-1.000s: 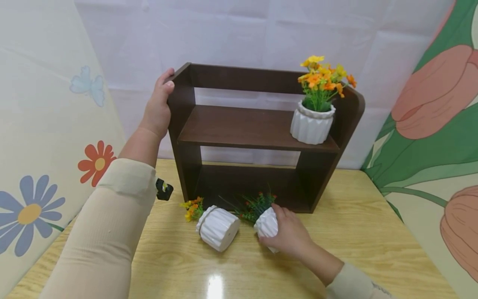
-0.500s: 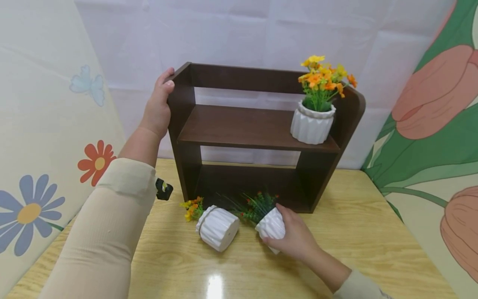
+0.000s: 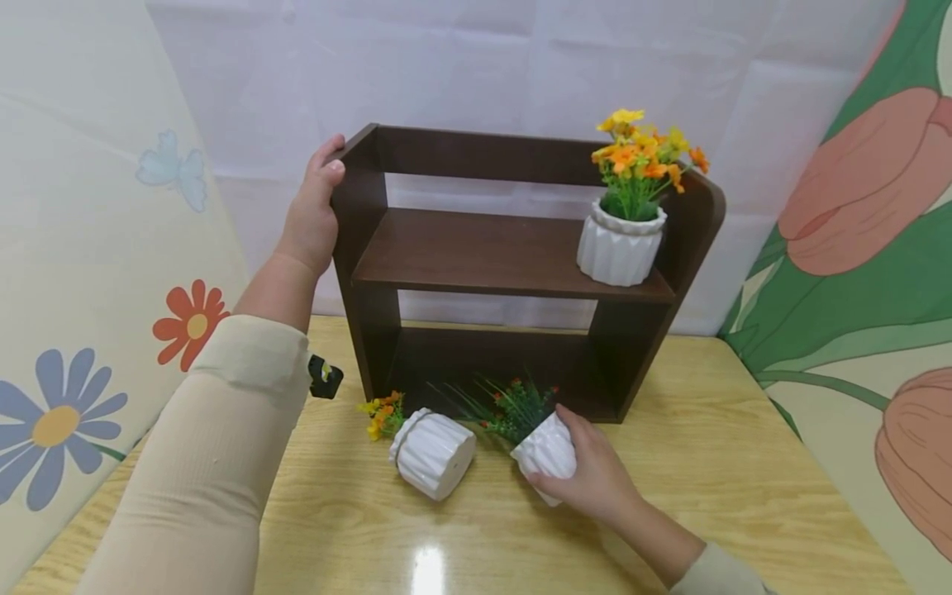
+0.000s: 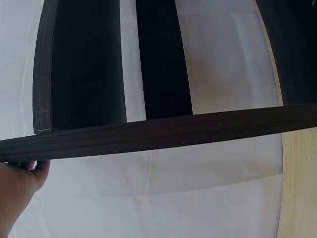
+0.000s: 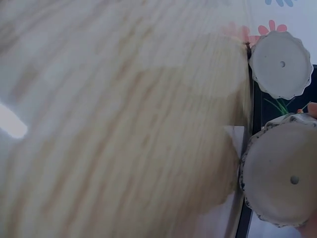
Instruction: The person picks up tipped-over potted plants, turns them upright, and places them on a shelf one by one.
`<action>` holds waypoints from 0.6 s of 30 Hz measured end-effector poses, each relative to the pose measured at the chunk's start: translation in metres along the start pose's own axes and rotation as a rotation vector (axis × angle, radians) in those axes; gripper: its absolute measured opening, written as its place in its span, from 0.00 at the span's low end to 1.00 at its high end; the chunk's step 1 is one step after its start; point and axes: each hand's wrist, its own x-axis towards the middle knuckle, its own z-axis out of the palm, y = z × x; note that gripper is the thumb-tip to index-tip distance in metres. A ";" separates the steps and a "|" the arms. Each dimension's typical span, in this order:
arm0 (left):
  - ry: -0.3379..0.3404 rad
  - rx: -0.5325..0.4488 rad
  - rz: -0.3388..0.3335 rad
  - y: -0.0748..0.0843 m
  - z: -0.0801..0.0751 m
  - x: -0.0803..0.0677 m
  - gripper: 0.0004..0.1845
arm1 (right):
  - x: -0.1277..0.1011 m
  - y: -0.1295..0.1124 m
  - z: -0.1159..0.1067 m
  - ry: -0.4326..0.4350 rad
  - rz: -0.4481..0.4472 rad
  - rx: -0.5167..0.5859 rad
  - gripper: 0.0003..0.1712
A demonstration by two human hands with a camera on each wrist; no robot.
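Observation:
A dark brown wooden shelf [image 3: 491, 256] stands on the wooden table [image 3: 706, 463]. My left hand [image 3: 312, 215] grips the top of its left side panel [image 4: 148, 136]. My right hand [image 3: 595, 479] holds a white ribbed pot with red-flowered greenery [image 3: 543, 446], tilted and partly raised from the table in front of the shelf; its base [image 5: 280, 176] fills the right wrist view. A second white pot with yellow flowers [image 3: 431, 453] lies on its side to the left, base [image 5: 281, 64] toward the camera. A third pot with orange and yellow flowers [image 3: 623, 240] stands upright on the middle shelf at the right.
Flower-print panels stand at the left [image 3: 89, 248] and right [image 3: 855, 248], with a white sheet [image 3: 521, 66] behind the shelf. A small black clip [image 3: 325, 378] shows by my left sleeve. Bare tabletop lies in front and to the right.
My right hand has tipped the red-flowered pot more upright and shifted it slightly right. The left hand and the shelf have stayed still.

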 end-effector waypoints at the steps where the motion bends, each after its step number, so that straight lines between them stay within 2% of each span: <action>1: 0.001 0.005 0.000 0.000 0.000 0.000 0.29 | 0.000 0.001 0.000 0.007 -0.002 0.004 0.57; 7: 0.009 0.025 0.000 0.001 0.000 0.000 0.29 | -0.003 0.005 0.002 0.044 -0.027 0.032 0.57; 18: 0.005 0.004 -0.010 0.001 0.001 0.000 0.29 | -0.003 0.009 0.005 0.065 -0.050 0.062 0.53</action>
